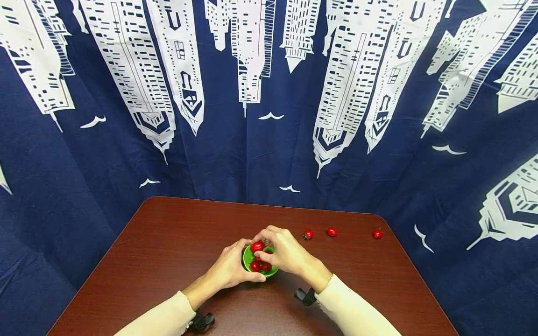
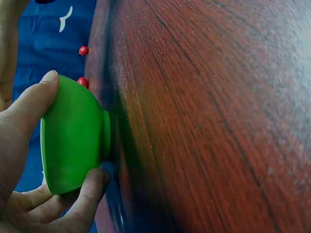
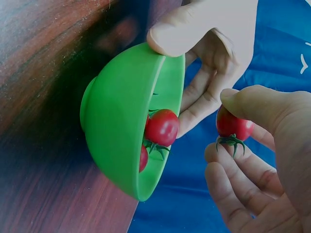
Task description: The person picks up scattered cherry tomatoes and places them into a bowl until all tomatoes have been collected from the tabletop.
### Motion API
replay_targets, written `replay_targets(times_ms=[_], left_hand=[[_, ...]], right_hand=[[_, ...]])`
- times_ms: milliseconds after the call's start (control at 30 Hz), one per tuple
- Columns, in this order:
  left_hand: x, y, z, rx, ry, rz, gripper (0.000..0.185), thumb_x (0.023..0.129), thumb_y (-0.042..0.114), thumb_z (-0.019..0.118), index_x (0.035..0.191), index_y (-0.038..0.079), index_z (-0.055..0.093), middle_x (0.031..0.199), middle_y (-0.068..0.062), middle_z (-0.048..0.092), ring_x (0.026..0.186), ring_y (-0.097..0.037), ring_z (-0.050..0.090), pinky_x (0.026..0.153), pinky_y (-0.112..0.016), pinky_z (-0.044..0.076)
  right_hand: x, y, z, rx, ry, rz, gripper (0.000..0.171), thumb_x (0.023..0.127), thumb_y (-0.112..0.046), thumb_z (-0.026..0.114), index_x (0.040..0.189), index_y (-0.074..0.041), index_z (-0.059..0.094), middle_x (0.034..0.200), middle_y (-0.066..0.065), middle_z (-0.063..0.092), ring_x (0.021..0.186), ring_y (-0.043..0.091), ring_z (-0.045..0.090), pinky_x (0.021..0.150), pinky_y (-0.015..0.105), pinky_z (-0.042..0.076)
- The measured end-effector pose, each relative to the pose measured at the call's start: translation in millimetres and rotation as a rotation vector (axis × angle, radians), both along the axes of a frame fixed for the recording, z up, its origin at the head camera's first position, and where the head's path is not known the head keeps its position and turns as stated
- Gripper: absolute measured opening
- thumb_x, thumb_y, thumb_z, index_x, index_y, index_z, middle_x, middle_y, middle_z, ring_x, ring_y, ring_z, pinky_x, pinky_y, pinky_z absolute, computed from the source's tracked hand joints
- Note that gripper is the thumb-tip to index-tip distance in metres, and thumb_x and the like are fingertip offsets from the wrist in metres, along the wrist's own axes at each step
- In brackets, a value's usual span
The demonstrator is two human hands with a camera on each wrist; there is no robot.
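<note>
A small green bowl stands on the dark wooden table and holds several cherry tomatoes. My left hand grips the bowl by its rim and side. My right hand hovers over the bowl and pinches one cherry tomato between thumb and fingers, its green stem showing.
Three more cherry tomatoes lie in a loose row on the table to the right of the bowl. A blue curtain with white buildings hangs behind the table's far edge.
</note>
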State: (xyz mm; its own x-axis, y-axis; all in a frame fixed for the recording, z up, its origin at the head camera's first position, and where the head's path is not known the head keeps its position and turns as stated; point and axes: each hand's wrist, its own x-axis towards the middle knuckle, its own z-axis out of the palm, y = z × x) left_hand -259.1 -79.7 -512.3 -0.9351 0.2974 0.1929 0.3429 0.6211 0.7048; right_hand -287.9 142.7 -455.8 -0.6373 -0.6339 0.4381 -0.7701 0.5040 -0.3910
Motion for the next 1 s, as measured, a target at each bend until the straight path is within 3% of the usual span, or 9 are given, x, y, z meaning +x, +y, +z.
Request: replay_targets(times_ms=[267, 533, 1000], left_hand=[[-1.4, 0, -1.9, -0.004, 0.018, -0.008, 0.101, 0.072, 0.05, 0.112, 0.149, 0.004, 0.066, 0.136, -0.008, 0.079, 0.117, -0.022, 0.076, 0.102, -0.043, 0.068], [-1.9, -1, -2.1, -0.003, 0.016, -0.013, 0.101, 0.073, 0.051, 0.111, 0.148, 0.002, 0.065, 0.138, -0.01, 0.078, 0.118, -0.023, 0.076, 0.1, -0.042, 0.069], [-1.7, 0, -2.2, 0.009, 0.01, -0.017, 0.101, 0.073, 0.051, 0.112, 0.149, 0.004, 0.066, 0.139, -0.009, 0.079, 0.12, -0.022, 0.076, 0.102, -0.042, 0.068]], right_hand=[[0.2, -3, -2.2, 0.025, 0.025, -0.009, 0.028, 0.096, -0.013, 0.096, 0.121, -0.012, 0.085, 0.114, 0.005, 0.084, 0.099, 0.023, 0.084, 0.089, 0.041, 0.073], [0.9, 0, -0.4, 0.069, 0.017, -0.07, 0.044, 0.094, -0.023, 0.099, 0.135, -0.021, 0.083, 0.129, -0.003, 0.081, 0.115, 0.02, 0.083, 0.098, 0.04, 0.07], [2.5, 9, 0.5, 0.062, 0.034, -0.122, 0.043, 0.096, -0.027, 0.097, 0.136, -0.021, 0.083, 0.131, -0.005, 0.081, 0.12, 0.017, 0.081, 0.102, 0.043, 0.069]])
